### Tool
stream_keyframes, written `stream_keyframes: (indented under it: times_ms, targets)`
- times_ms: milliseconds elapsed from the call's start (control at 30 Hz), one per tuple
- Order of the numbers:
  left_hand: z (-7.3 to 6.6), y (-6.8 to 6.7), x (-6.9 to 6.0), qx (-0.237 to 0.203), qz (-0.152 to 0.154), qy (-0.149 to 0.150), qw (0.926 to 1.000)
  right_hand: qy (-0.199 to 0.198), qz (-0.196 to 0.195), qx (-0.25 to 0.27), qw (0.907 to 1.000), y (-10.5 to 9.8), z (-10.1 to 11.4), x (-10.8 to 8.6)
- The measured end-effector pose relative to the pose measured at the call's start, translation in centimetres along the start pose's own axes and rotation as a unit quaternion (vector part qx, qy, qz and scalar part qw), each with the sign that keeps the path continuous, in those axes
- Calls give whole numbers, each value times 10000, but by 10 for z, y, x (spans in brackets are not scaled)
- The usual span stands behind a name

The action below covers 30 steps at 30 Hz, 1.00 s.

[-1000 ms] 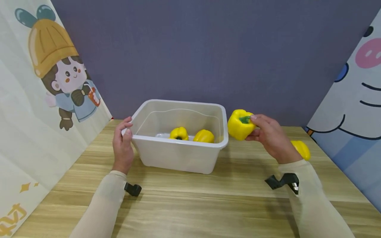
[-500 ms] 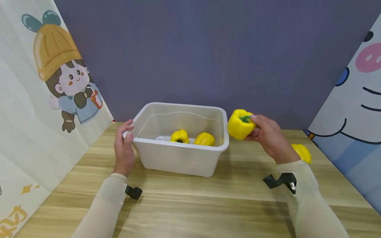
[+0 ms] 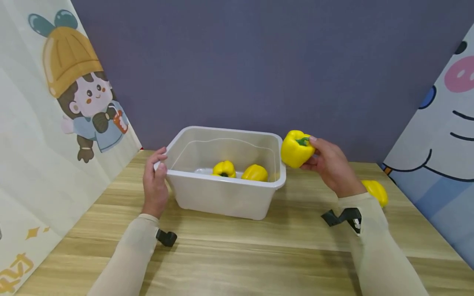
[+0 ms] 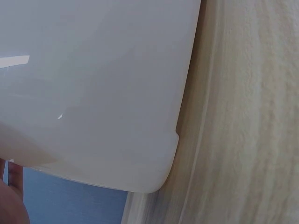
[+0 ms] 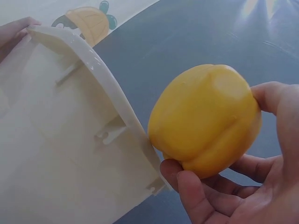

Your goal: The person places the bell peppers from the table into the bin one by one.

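Observation:
A whitish plastic bin (image 3: 222, 193) stands on the table, its near left corner gripped at the rim by my left hand (image 3: 154, 183). Two yellow bell peppers lie inside: one pepper (image 3: 224, 168) with its stem end facing me, the other pepper (image 3: 254, 173) on its side to the right. My right hand (image 3: 331, 166) holds another yellow bell pepper (image 3: 296, 150) by thumb and fingers, beside the bin's right rim at about rim height. In the right wrist view the held pepper (image 5: 205, 119) covers part of the rim (image 5: 107, 81); whether they touch, I cannot tell.
One more yellow bell pepper (image 3: 375, 192) lies on the wooden table (image 3: 237, 255) at the right, partly behind my right wrist. A dark blue-grey panel (image 3: 252, 65) rises behind the bin. Printed sheets stand along the left and right sides.
My right hand has moved slightly up and left with the pepper, toward the bin's right rim. The left hand keeps its grip on the bin, and the view has tilted a little.

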<state>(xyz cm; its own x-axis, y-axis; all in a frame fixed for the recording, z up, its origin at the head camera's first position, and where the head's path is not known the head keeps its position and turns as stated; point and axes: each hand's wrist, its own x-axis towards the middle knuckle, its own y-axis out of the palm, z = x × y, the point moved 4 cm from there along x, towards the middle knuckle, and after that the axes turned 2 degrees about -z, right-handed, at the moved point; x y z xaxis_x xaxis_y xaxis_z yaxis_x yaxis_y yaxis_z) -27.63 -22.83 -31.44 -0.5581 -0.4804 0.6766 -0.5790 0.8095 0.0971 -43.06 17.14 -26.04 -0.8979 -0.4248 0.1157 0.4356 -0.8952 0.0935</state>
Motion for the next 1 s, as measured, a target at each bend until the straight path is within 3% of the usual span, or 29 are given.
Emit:
stream_keyframes:
  times_ms: [400, 500, 667, 800, 867, 1000]
  targets:
    - [-9, 1, 1, 140, 6, 12, 9999, 74, -84, -109, 9999, 12, 5, 10]
    - [0, -3, 1, 149, 4, -38, 9999, 138, -111, -227, 9996, 18, 7, 13]
    - [28, -10, 3, 84, -33, -23, 10000, 249, -68, -415, 9988, 27, 7, 19]
    - [35, -11, 4, 43, 6, -25, 10000, 184, 40, -314, 9993, 32, 6, 23]
    - [34, -10, 4, 26, 27, -37, 10000, 163, 75, -317, 9993, 35, 7, 24]
    - [12, -5, 2, 80, 69, -120, 9999, 247, 106, -448, 9986, 40, 8, 28]
